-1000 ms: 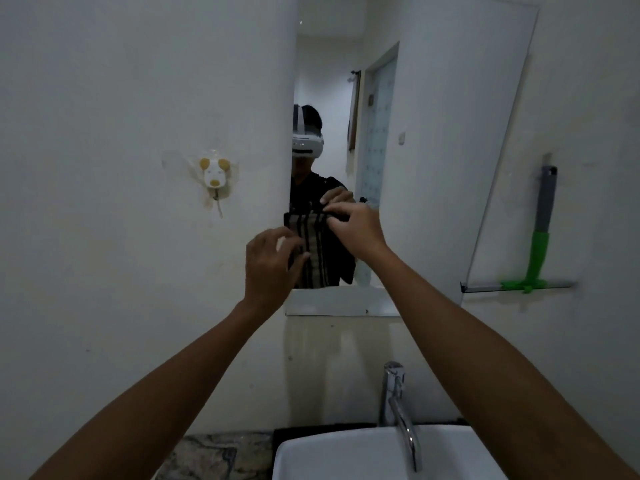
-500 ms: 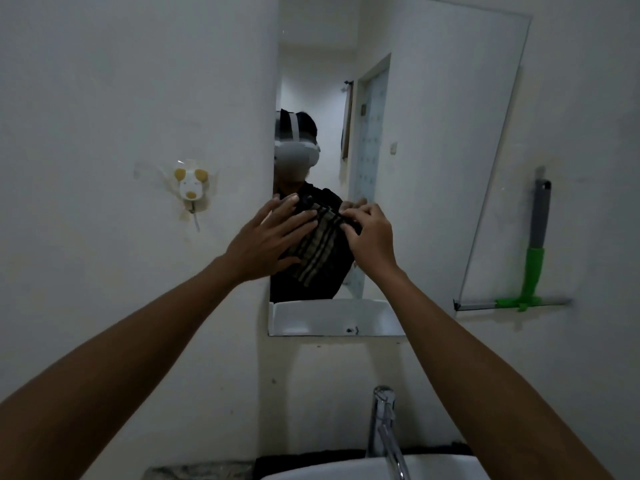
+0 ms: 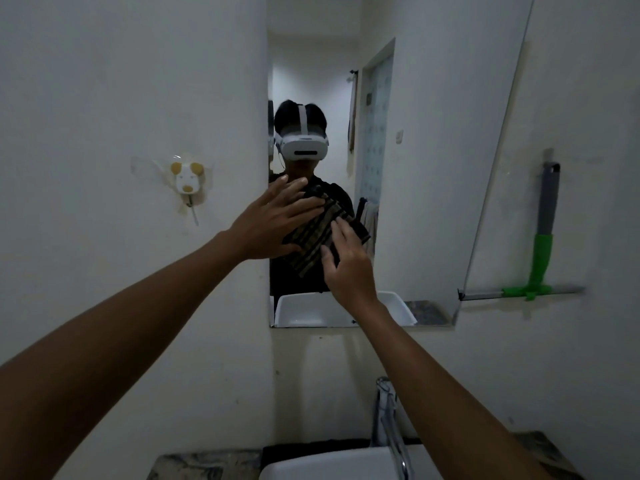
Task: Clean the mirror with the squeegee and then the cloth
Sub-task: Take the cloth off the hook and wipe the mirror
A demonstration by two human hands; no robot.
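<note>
Your left hand [image 3: 273, 220] is spread flat with fingers splayed, pressing the upper-left end of the dark folded striped cloth [image 3: 317, 233] against the frameless wall mirror [image 3: 433, 188]. The cloth's long axis tilts down to the right, where your right hand [image 3: 346, 265] pins its lower edge with its fingertips. The green-and-grey squeegee [image 3: 542, 251] hangs well off right, so the cloth step looks underway.

striped woven cloth [image 3: 320, 233], glossy mirror [image 3: 433, 168]
</note>
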